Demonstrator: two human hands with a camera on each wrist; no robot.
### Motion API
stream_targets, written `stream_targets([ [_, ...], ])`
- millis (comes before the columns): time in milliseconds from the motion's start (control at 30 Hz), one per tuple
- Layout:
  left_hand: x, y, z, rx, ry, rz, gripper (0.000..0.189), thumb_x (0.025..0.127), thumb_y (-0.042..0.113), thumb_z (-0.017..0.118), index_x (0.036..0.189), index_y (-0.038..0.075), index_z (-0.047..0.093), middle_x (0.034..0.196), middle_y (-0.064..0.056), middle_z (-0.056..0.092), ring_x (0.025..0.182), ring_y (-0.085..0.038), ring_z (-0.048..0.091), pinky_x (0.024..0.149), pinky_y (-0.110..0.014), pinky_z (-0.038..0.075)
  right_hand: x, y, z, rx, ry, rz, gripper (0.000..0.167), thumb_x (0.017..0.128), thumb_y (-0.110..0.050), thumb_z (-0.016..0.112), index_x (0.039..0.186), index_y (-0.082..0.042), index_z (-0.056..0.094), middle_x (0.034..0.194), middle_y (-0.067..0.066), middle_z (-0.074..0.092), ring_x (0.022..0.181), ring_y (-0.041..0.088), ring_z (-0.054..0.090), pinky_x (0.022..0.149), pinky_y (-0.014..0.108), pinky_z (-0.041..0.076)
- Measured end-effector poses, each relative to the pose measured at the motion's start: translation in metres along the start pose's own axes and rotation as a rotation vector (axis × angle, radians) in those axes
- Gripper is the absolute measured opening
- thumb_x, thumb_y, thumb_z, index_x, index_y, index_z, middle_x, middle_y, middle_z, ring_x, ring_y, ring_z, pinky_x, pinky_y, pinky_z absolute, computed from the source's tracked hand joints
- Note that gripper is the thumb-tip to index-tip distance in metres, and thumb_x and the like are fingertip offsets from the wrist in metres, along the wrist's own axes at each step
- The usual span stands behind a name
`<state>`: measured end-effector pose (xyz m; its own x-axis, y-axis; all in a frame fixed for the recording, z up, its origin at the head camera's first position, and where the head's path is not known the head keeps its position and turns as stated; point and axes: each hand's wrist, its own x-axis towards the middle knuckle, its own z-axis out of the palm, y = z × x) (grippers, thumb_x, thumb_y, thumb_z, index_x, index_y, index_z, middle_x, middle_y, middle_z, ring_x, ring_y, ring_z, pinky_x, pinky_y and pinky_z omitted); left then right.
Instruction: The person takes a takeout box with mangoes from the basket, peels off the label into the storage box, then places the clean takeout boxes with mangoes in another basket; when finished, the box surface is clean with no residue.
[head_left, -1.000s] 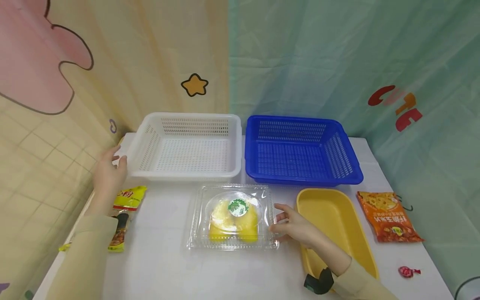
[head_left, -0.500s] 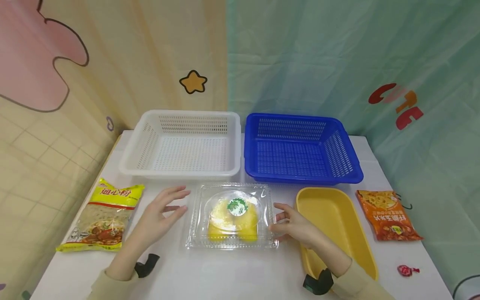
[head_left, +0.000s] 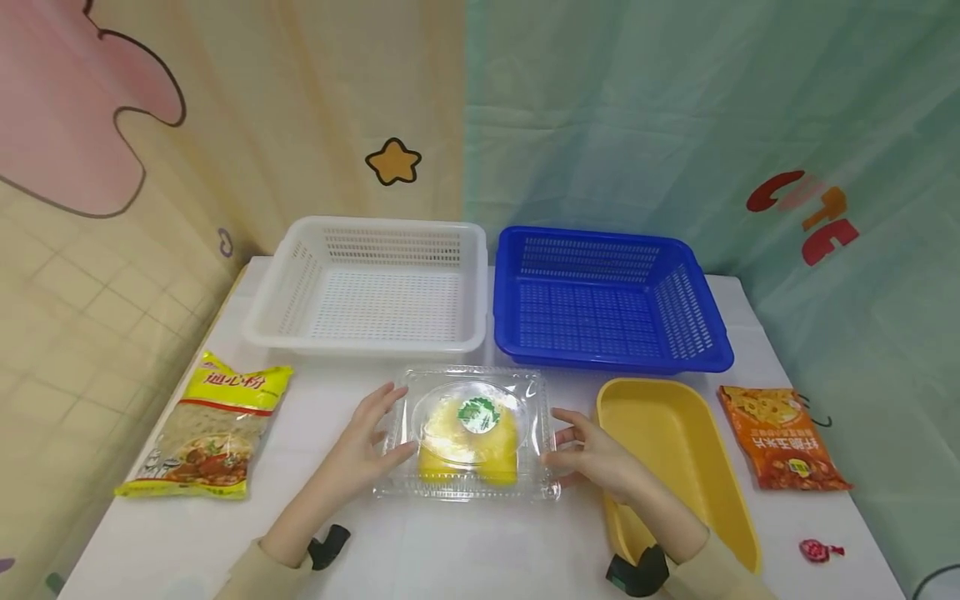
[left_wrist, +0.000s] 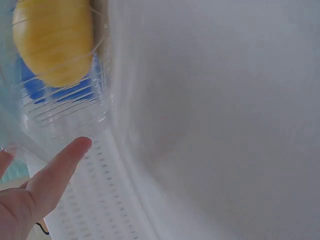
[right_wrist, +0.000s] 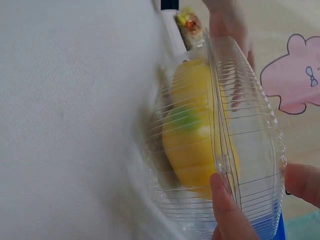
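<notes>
Cream curtain; noodle bag by left edge of white worktop, strip of surface between it and left grip, spread; plastic container mid-worktop, in front of 2 baskets; right grip spread, touching container's right side; yellow tray just beside

Bench, curtained on the far side and both flanks.
Cream fabric is meeting green fabric behind it; a pink shape and orange star are showing on the cream, red-and-orange lettering on the green.
</notes>
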<state>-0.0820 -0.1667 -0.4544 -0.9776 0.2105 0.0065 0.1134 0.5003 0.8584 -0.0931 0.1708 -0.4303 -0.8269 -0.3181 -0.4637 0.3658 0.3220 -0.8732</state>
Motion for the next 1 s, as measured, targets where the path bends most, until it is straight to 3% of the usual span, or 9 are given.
stream_targets([
  [167, 0.000, -0.001, 0.002, -0.011, 0.001, -0.044, 0.079, 0.081, 0.013, 0.080, 0.150, 0.011, 0.040, 0.163, -0.020, 0.016, 0.129, -0.054, 0.047, 0.087, -0.052, 0.058, 0.002, 0.001, 0.000, 0.011, -0.012, -0.012, 0.084, 0.086, -0.007, 0.071, 0.152, 0.003, 0.021, 0.116, 0.022, 0.046, 0.086, 0.020, 0.062, 0.077, 0.044, 0.061],
  [400, 0.001, 0.004, 0.000, 0.012, -0.021, -0.083, 0.081, 0.081, 0.015, 0.080, 0.151, 0.013, 0.038, 0.164, -0.018, 0.018, 0.128, -0.054, 0.047, 0.084, -0.047, 0.059, 0.000, -0.002, -0.001, 0.002, -0.008, -0.039, 0.085, 0.085, -0.006, 0.072, 0.151, 0.006, 0.021, 0.117, 0.024, 0.047, 0.088, 0.019, 0.063, 0.079, 0.043, 0.061],
  [500, 0.001, 0.006, 0.000, 0.029, -0.020, -0.097, 0.081, 0.082, 0.015, 0.080, 0.151, 0.013, 0.038, 0.164, -0.017, 0.019, 0.127, -0.052, 0.050, 0.085, -0.047, 0.059, -0.002, -0.008, 0.000, -0.126, 0.037, -0.053, 0.085, 0.083, -0.009, 0.076, 0.150, 0.005, 0.026, 0.122, 0.025, 0.051, 0.090, 0.020, 0.064, 0.077, 0.039, 0.061],
  [700, -0.001, 0.012, 0.001, 0.055, -0.002, -0.120, 0.081, 0.082, 0.013, 0.080, 0.151, 0.014, 0.038, 0.163, -0.016, 0.020, 0.124, -0.050, 0.054, 0.091, -0.053, 0.055, -0.003, -0.032, 0.000, -0.529, 0.174, -0.157, 0.078, 0.082, -0.020, 0.079, 0.146, 0.000, 0.039, 0.136, 0.023, 0.053, 0.105, 0.030, 0.063, 0.080, 0.040, 0.058],
  [867, -0.001, 0.012, 0.002, 0.053, 0.002, -0.140, 0.082, 0.082, 0.012, 0.079, 0.152, 0.015, 0.038, 0.163, -0.015, 0.022, 0.124, -0.050, 0.054, 0.089, -0.051, 0.056, -0.001, -0.061, -0.002, -0.624, 0.256, -0.349, 0.064, 0.085, -0.017, 0.076, 0.141, -0.001, 0.049, 0.132, 0.020, 0.055, 0.109, 0.033, 0.063, 0.083, 0.042, 0.059],
  [1000, -0.001, 0.012, 0.003, 0.050, 0.007, -0.154, 0.082, 0.082, 0.011, 0.079, 0.152, 0.017, 0.037, 0.164, -0.013, 0.022, 0.125, -0.051, 0.053, 0.085, -0.049, 0.058, 0.007, -0.084, 0.002, -0.689, 0.169, -0.489, 0.047, 0.088, -0.016, 0.074, 0.131, -0.003, 0.059, 0.120, 0.013, 0.065, 0.100, 0.024, 0.064, 0.084, 0.038, 0.059],
])
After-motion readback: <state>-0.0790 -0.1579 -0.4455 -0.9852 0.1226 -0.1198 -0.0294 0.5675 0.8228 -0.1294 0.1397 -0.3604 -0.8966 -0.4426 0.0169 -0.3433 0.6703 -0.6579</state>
